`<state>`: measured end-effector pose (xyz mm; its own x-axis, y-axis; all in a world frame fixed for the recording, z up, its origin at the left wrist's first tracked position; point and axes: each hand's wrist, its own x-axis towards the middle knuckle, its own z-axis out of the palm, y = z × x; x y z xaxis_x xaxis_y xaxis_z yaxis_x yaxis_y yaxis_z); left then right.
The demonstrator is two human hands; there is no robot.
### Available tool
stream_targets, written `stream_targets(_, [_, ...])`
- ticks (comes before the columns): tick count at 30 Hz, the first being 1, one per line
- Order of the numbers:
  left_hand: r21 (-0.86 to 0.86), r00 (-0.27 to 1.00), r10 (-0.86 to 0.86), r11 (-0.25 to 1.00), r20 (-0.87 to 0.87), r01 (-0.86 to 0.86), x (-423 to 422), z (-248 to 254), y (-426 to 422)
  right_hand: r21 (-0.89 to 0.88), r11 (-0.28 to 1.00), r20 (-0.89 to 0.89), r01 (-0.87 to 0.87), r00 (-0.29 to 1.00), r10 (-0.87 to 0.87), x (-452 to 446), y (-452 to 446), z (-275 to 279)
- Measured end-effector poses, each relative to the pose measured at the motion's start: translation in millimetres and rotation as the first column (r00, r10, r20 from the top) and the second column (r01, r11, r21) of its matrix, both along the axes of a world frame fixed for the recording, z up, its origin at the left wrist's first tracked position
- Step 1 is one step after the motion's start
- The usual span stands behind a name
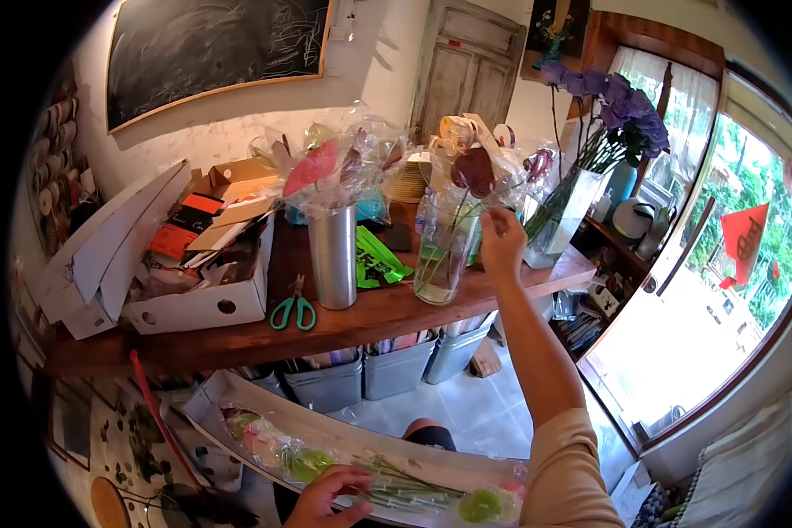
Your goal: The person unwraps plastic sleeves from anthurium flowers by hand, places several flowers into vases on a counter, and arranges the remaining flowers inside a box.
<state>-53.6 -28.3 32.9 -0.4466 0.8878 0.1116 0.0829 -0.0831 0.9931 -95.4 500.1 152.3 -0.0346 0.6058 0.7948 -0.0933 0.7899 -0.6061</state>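
My right hand (503, 245) is raised beside the rim of a clear glass vase (440, 273) holding some water. Its fingers are pinched together; what they hold, if anything, is hidden. A dark red anthurium (473, 172) stands in that vase, its stem slanting down through the glass. Low in view, my left hand (327, 498) hovers with thumb and fingers apart over a long white carton (209, 407). Green flower stems (414, 489) and plastic-wrapped blooms (268, 442) lie in the carton, close to the fingers. Left of the glass vase stands a silver metal vase (333, 260) with a wrapped pink anthurium (311, 169).
Teal-handled scissors (293, 310) and a bright green packet (378, 258) lie on the wooden table (387, 320). A cluttered white box (198, 310) sits left, and a vase of purple flowers (620, 104) right. Grey bins (326, 385) stand beneath the tabletop.
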Motion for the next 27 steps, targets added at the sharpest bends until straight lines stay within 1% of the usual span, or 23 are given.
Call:
stream_targets(1, [-0.003,1.0,-0.011,1.0,-0.006,0.011,0.4,-0.3,1.6,0.048,0.999,0.007,-0.002,1.0,0.002,-5.5,-2.8,5.3])
stream_targets(3, [0.006,1.0,-0.028,1.0,0.004,0.028,2.1,-1.4,4.2,0.061,0.976,0.052,0.209,0.976,-0.212,-25.3,-2.9,15.5])
stream_targets(4, [0.014,0.999,-0.035,0.999,0.008,0.035,3.5,-2.2,5.8,-0.017,0.993,0.095,0.115,0.989,-0.113,-30.2,-17.1,26.1])
stream_targets(5, [0.022,0.999,-0.035,0.999,0.017,0.035,5.2,-4.7,6.6,0.033,0.99,0.221,0.135,0.965,-0.139,-39.0,-22.9,29.1])
stream_targets(7, [0.037,0.999,-0.031,0.999,0.035,0.03,8.4,-9.2,7.3,0.134,0.979,0.454,0.152,0.869,-0.197,-53.9,-31.2,35.0])
stream_targets(10, [0.002,0.999,-0.032,0.999,0.016,0.032,11.9,-4.4,1.8,0.281,0.945,0.476,0.167,0.831,-0.288,-69.1,-33.7,27.5])
stream_targets(13, [-0.054,0.996,0.07,0.996,0.051,-0.067,19.4,0.9,-4.7,0.217,0.961,0.504,0.17,0.824,-0.259,-59.6,-40.3,20.1])
stream_targets(14, [-0.1,0.998,0.044,0.994,0.035,-0.041,15.4,3.8,-8.4,0.264,0.955,0.466,0.139,0.848,-0.252,-49.2,-44.5,15.9])
stream_targets(15, [-0.154,0.999,0.02,0.988,0.031,-0.015,8.3,7.2,-12.4,0.332,0.93,0.374,0.155,0.884,-0.281,-36.3,-49.3,8.3])
stream_targets(16, [-0.216,0.999,-0.002,0.976,0.04,0.011,4.5,7.6,-16.7,0.425,0.897,0.283,0.122,0.923,-0.26,-24.9,-49.5,-6.4])
stream_targets(17, [-0.184,0.997,0.063,0.98,-0.045,-0.07,2.0,-1.1,-17.8,0.457,0.884,0.312,0.103,0.912,-0.267,-3.9,-67.3,-15.8])
stream_targets(18, [-0.212,0.98,0.093,0.969,-0.176,-0.13,-4.4,-12.8,-23.6,0.394,0.917,0.378,0.058,0.899,-0.22,18.7,-86.6,-25.1])
stream_targets(19, [-0.186,0.967,0.111,0.97,-0.23,-0.156,-9.1,-3.9,-23.1,0.357,0.933,0.427,-0.03,0.894,-0.135,44.7,-110.3,-35.2])
stream_targets(20, [-0.171,0.954,0.156,0.964,-0.255,-0.203,-14.0,-12.2,-25.7,0.27,0.944,0.55,-0.188,0.835,0.009,72.9,-133.0,-44.6])
stream_targets(21, [-0.106,0.919,0.208,0.961,-0.336,-0.256,-18.4,-19.8,-24.6,0.168,0.932,0.642,-0.323,0.753,0.145,100.7,-151.5,-52.7])
stream_targets(23, [-0.123,0.881,0.211,0.95,-0.424,-0.287,-27.2,-29.4,-19.5,-0.091,0.881,0.751,-0.465,0.549,0.367,154.4,-185.0,-78.9])
stream_targets(25, [-0.12,0.879,0.223,0.947,-0.421,-0.297,-30.5,-50.0,-15.5,-0.256,0.819,0.827,-0.513,0.323,0.46,196.1,-218.0,-91.0])
stream_targets(27, [-0.143,0.895,0.131,0.967,-0.426,-0.21,-30.4,-58.8,-6.0,-0.354,0.805,0.878,-0.476,0.127,0.461,226.3,-239.0,-106.5])
